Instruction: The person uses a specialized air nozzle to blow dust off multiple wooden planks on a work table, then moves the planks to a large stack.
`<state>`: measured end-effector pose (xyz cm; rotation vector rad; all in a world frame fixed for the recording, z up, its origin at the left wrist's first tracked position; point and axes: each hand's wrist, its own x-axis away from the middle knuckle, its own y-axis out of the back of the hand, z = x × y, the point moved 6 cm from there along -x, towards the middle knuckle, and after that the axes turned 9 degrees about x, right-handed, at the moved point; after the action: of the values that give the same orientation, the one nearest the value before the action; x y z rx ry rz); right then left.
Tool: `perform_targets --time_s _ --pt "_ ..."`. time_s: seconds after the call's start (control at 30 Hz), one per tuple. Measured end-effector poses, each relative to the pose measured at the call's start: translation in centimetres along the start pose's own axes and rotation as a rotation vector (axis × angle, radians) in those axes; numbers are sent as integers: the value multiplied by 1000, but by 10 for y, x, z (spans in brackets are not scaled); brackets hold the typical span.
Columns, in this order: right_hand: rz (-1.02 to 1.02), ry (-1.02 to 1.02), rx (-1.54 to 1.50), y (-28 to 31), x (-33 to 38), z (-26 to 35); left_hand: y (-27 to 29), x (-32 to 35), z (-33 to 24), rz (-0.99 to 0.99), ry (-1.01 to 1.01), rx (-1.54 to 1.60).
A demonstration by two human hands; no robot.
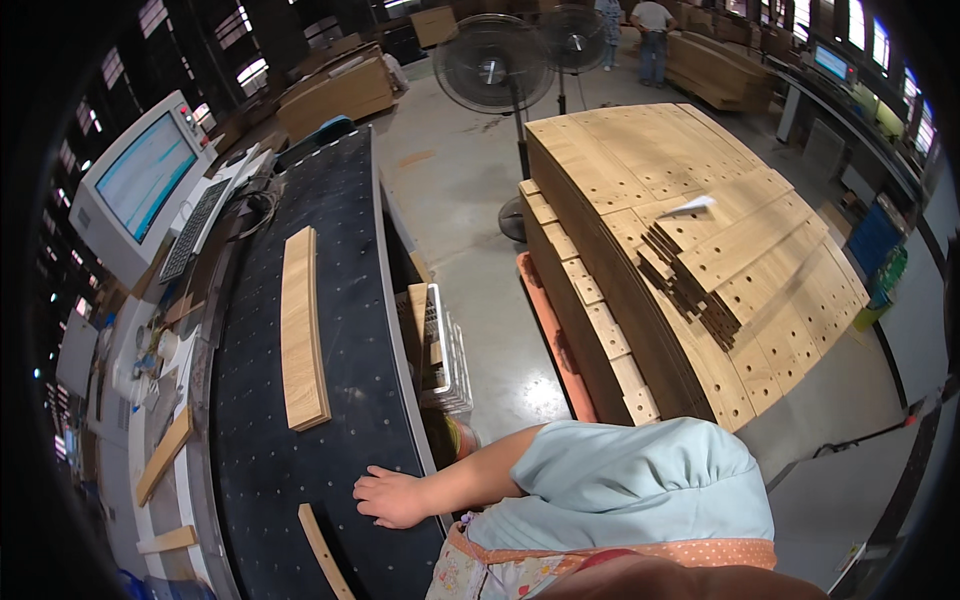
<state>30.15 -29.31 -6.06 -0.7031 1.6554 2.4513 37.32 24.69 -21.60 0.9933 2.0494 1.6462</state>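
Note:
My right hand (390, 498) rests on the black tabletop (350, 350), fingers spread and holding nothing; my bare forearm comes out of a light blue sleeve. Just below it in the view lies a narrow wooden strip (325, 555), not touching my fingers. Farther up the tabletop are curved wooden boards (302, 330), which look stacked with edges nearly lined up. My left hand is out of the picture.
Right of the aisle stands a tall stack of drilled wooden panels (640, 150), with dark slats (690, 285) on top. A white crate (448, 350) sits beside the table. A monitor (145, 180) stands at left; fans (495, 65) and two people (652, 40) are farther back.

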Motion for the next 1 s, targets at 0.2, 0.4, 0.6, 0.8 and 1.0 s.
perform_targets --time_s 0.2,0.4,0.6,0.8,1.0 --pt "-37 87 -85 3 -9 16 57 51 53 -29 187 -58" --pt "-76 50 -62 29 -10 9 208 -34 -259 -210 848 55" --pt "-109 75 -15 27 -4 3 185 -32 -217 -392 703 17" --pt "-59 83 -44 28 -4 13 195 -28 -246 -348 858 25" --pt "53 53 -77 25 -8 14 191 -36 -278 -414 758 -3"
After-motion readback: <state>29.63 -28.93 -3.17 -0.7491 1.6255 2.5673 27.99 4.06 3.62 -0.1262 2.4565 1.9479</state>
